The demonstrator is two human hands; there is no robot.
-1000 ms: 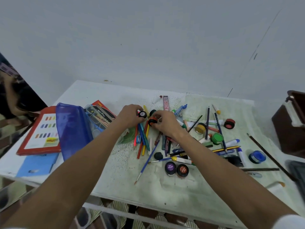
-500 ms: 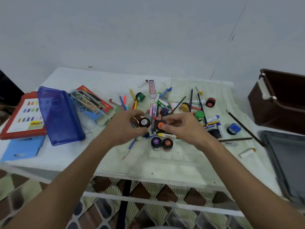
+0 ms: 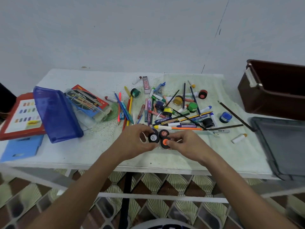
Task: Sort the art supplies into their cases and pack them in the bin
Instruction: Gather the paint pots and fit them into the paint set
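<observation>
Near the front edge of the tabletop (image 3: 82,156), the two hands meet over three small paint pots. The left hand (image 3: 135,142) curls its fingers around a black-lidded pot (image 3: 153,138). The right hand (image 3: 186,144) pinches an orange-lidded pot (image 3: 165,142), with the thumb on its lid. A third pot (image 3: 164,133) with a red lid sits just behind these two, touching them; I cannot tell if a hand holds it.

Behind the hands lies the loose pile of pencils, markers and brushes (image 3: 175,119), spread across the middle of the tabletop. Other pots stand in it: a green one (image 3: 192,107), a yellow one (image 3: 178,100), a blue one (image 3: 225,117) at the right, and a red one (image 3: 202,94) farther back.

At the left, a blue pouch (image 3: 56,113) lies tilted over a red case (image 3: 19,116) and a clear box (image 3: 85,104). A blue folder (image 3: 21,147) lies at the near left corner.

At the right, a grey lid (image 3: 283,146) rests on the tabletop edge, and the brown bin (image 3: 272,90) stands behind it.
</observation>
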